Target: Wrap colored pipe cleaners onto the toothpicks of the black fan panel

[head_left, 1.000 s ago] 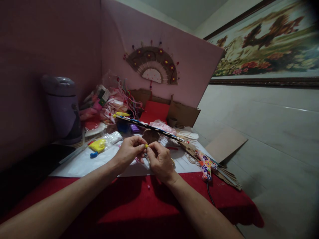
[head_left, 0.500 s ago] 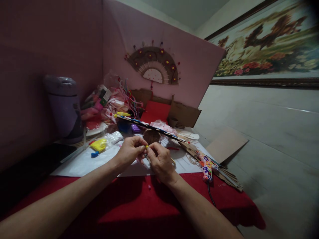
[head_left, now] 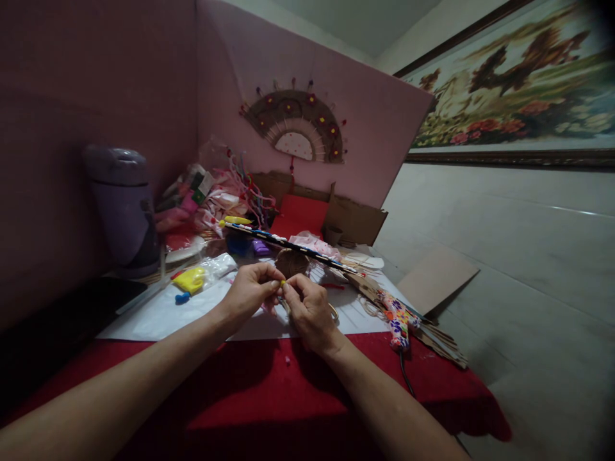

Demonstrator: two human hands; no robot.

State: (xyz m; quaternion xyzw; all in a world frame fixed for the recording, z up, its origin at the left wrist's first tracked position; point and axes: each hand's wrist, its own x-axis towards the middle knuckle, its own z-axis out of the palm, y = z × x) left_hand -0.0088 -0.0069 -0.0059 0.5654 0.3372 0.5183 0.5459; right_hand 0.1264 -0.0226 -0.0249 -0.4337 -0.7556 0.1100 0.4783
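My left hand (head_left: 250, 291) and my right hand (head_left: 310, 310) meet over a white sheet (head_left: 158, 314) on the red tablecloth (head_left: 269, 384). Both pinch a tiny yellow piece (head_left: 283, 282) between their fingertips. The fingers of each hand are closed around it. A little behind the hands lies a brown round piece (head_left: 291, 261), and a long stick with coloured beads (head_left: 288, 244) runs across above it.
A lump of yellow clay in a clear bag (head_left: 191, 279) lies to the left. A purple jug (head_left: 123, 205) stands at far left. A flower-patterned glue gun (head_left: 396, 319) lies right of the hands. A brown paper fan (head_left: 298, 121) hangs on the pink board. Cardboard pieces (head_left: 435, 275) lie at right.
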